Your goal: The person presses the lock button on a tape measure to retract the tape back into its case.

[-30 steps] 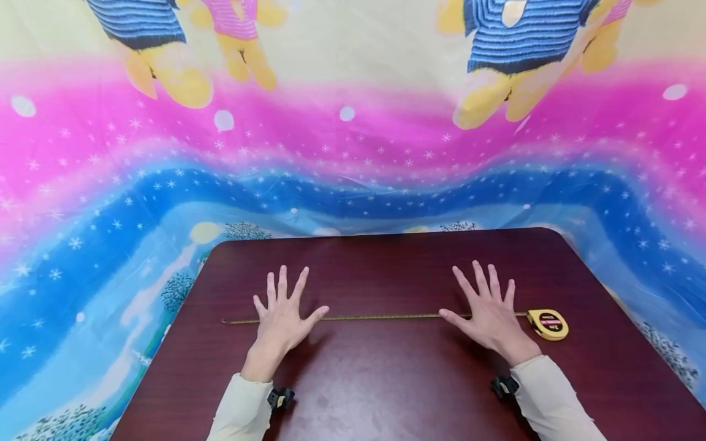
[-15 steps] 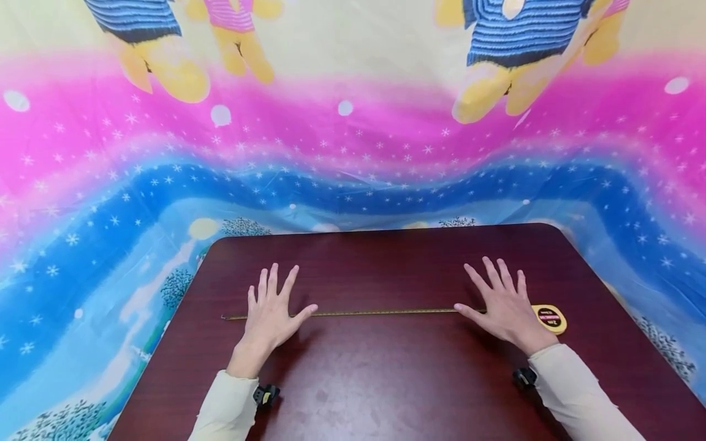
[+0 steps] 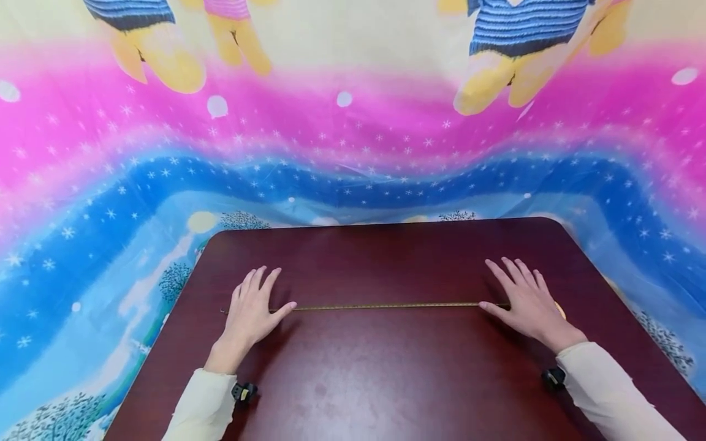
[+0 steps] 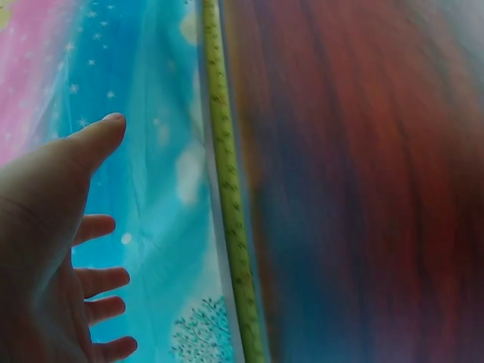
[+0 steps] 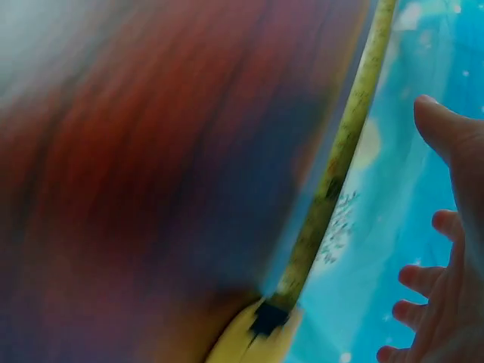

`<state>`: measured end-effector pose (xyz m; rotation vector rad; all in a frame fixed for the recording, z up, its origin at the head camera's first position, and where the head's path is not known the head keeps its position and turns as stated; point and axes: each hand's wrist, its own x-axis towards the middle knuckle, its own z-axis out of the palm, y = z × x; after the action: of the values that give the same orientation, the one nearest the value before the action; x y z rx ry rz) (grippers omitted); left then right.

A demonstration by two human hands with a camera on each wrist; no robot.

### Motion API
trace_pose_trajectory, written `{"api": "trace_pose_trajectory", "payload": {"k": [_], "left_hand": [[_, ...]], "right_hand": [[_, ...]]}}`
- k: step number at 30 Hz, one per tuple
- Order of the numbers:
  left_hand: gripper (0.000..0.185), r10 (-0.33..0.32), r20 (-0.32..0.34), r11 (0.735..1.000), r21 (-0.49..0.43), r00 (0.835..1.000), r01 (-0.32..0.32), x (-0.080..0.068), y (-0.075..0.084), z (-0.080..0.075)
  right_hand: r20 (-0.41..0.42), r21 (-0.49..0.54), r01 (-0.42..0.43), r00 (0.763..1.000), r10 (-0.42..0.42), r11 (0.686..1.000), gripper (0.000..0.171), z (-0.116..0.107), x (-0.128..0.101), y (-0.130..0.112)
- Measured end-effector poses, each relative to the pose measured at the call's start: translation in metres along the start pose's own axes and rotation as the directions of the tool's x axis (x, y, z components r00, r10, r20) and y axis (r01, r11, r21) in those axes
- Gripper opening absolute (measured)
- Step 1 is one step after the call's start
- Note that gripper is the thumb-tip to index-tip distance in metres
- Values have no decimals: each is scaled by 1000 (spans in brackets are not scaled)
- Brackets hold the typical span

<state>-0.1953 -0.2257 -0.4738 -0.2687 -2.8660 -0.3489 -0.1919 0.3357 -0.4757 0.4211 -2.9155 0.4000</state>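
A yellow tape measure blade (image 3: 386, 305) lies pulled out in a straight line across the dark red table. Over its left end is my left hand (image 3: 248, 315), fingers extended and thumb pointing inward; the blade's hooked tip (image 3: 223, 310) shows just past it. My right hand (image 3: 529, 306) is over the other end, its fingers likewise extended. It hides most of the yellow tape measure case, whose edge peeks out beyond the knuckles; the right wrist view shows part of the case (image 5: 253, 344) where the blade comes out. Neither hand grips anything. Both wrist views show the hands apart from the blade.
The table (image 3: 364, 367) has rounded far corners. Behind it and along its sides hangs a patterned cloth (image 3: 342, 147) in pink and blue. A small black device sits on each wrist, the left one (image 3: 244, 392) and the right one (image 3: 554, 378).
My hands have moved apart, the left one leftward and the right one rightward. The right hand now covers most of the tape measure case, which was in plain sight earlier. The head view has tilted slightly.
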Motion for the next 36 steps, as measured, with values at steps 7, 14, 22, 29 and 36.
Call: {"api": "trace_pose_trajectory", "payload": {"k": [7, 14, 22, 29, 36], "left_hand": [[80, -26, 12, 1000, -2, 1000, 26, -5, -24, -1], [76, -59, 30, 998, 15, 998, 58, -7, -49, -8], [69, -88, 60, 996, -1, 994, 88, -14, -75, -12], [56, -108, 85, 994, -20, 990, 110, -25, -92, -8], [40, -105, 120, 993, -32, 987, 110, -27, -104, -4]], "right_hand": [[16, -7, -28, 999, 28, 1000, 93, 2, -18, 26], [69, -18, -36, 997, 37, 999, 81, -7, -24, 45], [166, 5, -50, 985, 48, 999, 82, -8, -28, 59], [174, 77, -20, 985, 6, 997, 76, -12, -30, 67], [153, 55, 23, 988, -31, 998, 65, -18, -34, 75]]}}
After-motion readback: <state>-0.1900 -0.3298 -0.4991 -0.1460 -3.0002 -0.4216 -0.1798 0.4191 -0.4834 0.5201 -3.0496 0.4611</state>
